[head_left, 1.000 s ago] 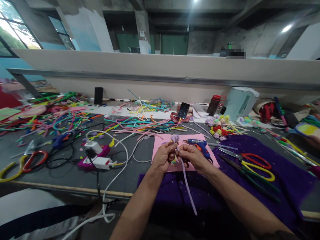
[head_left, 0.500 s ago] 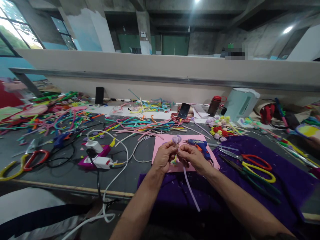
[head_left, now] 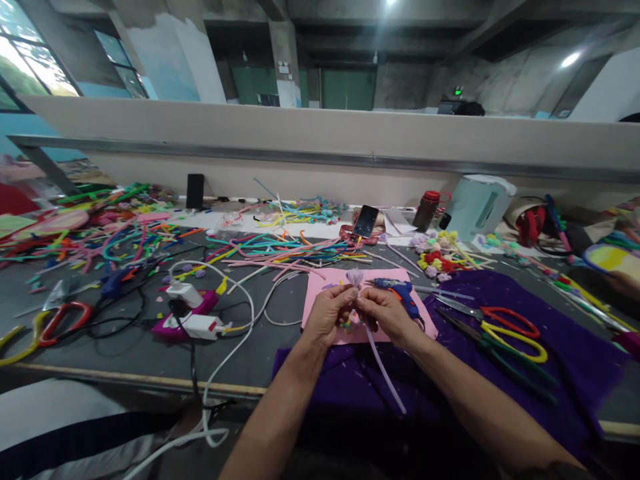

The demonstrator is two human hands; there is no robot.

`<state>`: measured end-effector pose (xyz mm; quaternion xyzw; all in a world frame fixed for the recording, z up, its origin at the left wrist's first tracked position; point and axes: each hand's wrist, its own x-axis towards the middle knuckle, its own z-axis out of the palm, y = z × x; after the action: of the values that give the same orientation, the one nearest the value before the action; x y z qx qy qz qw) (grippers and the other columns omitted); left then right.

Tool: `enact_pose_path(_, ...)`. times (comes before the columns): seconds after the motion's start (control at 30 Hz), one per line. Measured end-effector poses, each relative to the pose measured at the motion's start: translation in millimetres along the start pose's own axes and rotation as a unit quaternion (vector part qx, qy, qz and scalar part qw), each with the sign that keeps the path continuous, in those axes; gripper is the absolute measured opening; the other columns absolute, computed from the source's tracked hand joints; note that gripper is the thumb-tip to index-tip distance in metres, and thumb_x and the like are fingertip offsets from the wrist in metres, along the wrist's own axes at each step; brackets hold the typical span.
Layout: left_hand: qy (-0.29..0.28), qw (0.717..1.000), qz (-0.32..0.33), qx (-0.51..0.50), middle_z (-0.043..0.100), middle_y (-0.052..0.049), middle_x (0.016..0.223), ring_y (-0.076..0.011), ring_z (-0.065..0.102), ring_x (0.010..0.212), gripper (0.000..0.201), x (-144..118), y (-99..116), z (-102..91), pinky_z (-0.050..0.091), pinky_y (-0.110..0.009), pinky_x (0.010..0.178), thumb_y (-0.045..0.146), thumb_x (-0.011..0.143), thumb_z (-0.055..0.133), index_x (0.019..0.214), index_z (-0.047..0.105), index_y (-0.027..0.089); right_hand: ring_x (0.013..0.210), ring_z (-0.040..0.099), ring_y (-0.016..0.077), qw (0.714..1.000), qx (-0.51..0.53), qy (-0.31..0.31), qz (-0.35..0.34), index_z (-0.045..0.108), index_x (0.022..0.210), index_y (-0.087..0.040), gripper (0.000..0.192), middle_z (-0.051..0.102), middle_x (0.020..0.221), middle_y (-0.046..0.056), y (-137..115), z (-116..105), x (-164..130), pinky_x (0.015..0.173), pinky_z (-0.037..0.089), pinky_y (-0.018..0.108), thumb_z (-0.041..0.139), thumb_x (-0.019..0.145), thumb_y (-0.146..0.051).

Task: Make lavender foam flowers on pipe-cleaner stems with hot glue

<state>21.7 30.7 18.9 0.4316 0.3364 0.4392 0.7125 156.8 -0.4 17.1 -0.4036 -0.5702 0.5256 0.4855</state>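
Observation:
A small lilac pipe-cleaner flower [head_left: 355,276] sticks up between my hands, over a pink sheet [head_left: 315,293]. My left hand [head_left: 330,312] is closed, thumb and fingers pinching the flower at its base. Close beside it, my right hand [head_left: 384,310] is also closed, pinching a lilac pipe cleaner [head_left: 383,365] just under the flower. The long end of that pipe cleaner hangs down to the right over purple cloth [head_left: 330,380]. My fingertips hide where flower and pipe cleaner meet. Behind my right hand lies a blue glue gun [head_left: 406,297] on the sheet.
Scissors [head_left: 515,330] and dark green-handled pliers [head_left: 520,370] lie on the cloth to the right. At left are a power strip [head_left: 193,313] with white cables and more scissors [head_left: 65,320]. Loose pipe cleaners [head_left: 290,250], a phone [head_left: 366,221] and finished flowers [head_left: 435,260] lie farther back.
My fingertips have shifted slightly at the flower's base, and the flower has turned a little. The pipe cleaner's hanging end has swung slightly right. The whole view has moved a little.

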Motion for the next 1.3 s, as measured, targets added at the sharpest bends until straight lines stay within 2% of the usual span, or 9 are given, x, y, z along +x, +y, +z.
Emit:
enact_pose_path(0.27,0.032,0.999,0.016,0.01,0.042,0.007,0.046,-0.0008,0.03,0.034,0.028,-0.3,1.0,1.8,0.016,-0.016,0.034,0.035,0.057,0.074,0.068,0.062,0.011,0.034,0.04,0.0056,1.0,-0.022,-0.009,0.017,0.045,0.062,-0.018,0.033,0.047,0.049,-0.006,0.2,0.0,0.1,0.033,0.028,0.018,0.054,0.077,-0.046)
enact_pose_path(0.47,0.033,0.999,0.017,-0.002,0.042,0.007,0.047,-0.0001,0.031,0.035,0.023,0.4,-0.2,1.9,0.016,-0.015,0.034,0.029,0.058,0.073,0.063,0.058,0.012,0.035,0.041,0.0056,0.999,-0.036,-0.015,0.014,0.046,0.064,-0.018,0.033,0.047,0.049,-0.006,1.3,0.0,-0.3,0.033,0.028,0.018,0.053,0.078,-0.047)
enact_pose_path(0.57,0.029,0.999,0.02,-0.012,0.044,0.006,0.05,0.0002,0.031,0.036,0.023,1.4,-1.3,1.7,0.017,-0.015,0.035,0.028,0.058,0.073,0.064,0.058,0.012,0.035,0.04,0.0054,0.999,-0.036,-0.005,0.013,0.046,0.064,-0.018,0.032,0.046,0.049,-0.006,1.3,1.5,-0.4,0.033,0.028,0.018,0.054,0.077,-0.046)
enact_pose_path(0.77,0.03,0.999,0.024,-0.011,0.04,0.007,0.048,-0.0006,0.03,0.036,0.024,-0.8,-0.9,3.4,0.018,-0.015,0.036,0.03,0.059,0.073,0.067,0.059,0.012,0.034,0.036,0.0047,0.998,-0.025,0.055,0.004,0.046,0.063,-0.018,0.033,0.043,0.049,-0.007,-3.2,2.8,0.3,0.034,0.028,0.018,0.058,0.073,-0.047)
enact_pose_path(0.9,0.014,1.0,0.02,0.002,0.04,0.007,0.047,-0.001,0.029,0.037,0.032,-3.0,-0.4,4.6,0.016,-0.016,0.036,0.036,0.06,0.072,0.078,0.064,0.012,0.036,0.037,0.0048,0.998,-0.043,0.048,-0.017,0.048,0.063,-0.018,0.032,0.044,0.05,-0.006,-2.5,0.8,0.6,0.035,0.029,0.018,0.058,0.074,-0.046)
enact_pose_path(1.03,0.041,0.999,0.03,0.011,0.038,0.007,0.045,-0.0012,0.029,0.036,0.032,-3.5,1.4,6.4,0.016,-0.016,0.036,0.038,0.058,0.073,0.071,0.063,0.011,0.038,0.042,0.0067,0.995,-0.094,0.026,-0.016,0.053,0.063,-0.017,0.031,0.05,0.051,-0.003,0.5,-3.3,1.5,0.036,0.032,0.019,0.056,0.076,-0.045)
enact_pose_path(1.17,0.05,0.997,0.058,0.02,0.039,0.007,0.044,-0.0019,0.029,0.036,0.032,-4.8,3.9,9.4,0.018,-0.017,0.036,0.04,0.056,0.074,0.068,0.063,0.011,0.044,0.047,0.008,0.982,-0.128,0.116,-0.073,0.058,0.069,-0.017,0.024,0.056,0.06,-0.001,-4.2,-10.5,1.9,0.042,0.037,0.02,0.058,0.076,-0.04)
enact_pose_path(1.23,0.049,0.996,0.068,0.034,0.041,0.006,0.045,-0.0024,0.03,0.036,0.031,-5.8,4.5,10.7,0.018,-0.018,0.036,0.04,0.057,0.073,0.067,0.063,0.012,0.045,0.048,0.0082,0.979,-0.099,0.155,-0.093,0.058,0.075,-0.018,0.021,0.058,0.064,0.0,-8.8,-12.8,1.2,0.042,0.038,0.021,0.058,0.075,-0.038)
enact_pose_path(1.3,0.052,0.994,0.078,0.06,0.042,0.006,0.044,-0.003,0.031,0.037,0.03,-6.8,4.6,11.6,0.018,-0.018,0.037,0.04,0.058,0.072,0.063,0.062,0.012,0.046,0.048,0.0081,0.978,-0.068,0.168,-0.101,0.059,0.079,-0.017,0.02,0.059,0.066,0.0,-13.0,-12.9,0.0,0.041,0.038,0.02,0.059,0.075,-0.037)
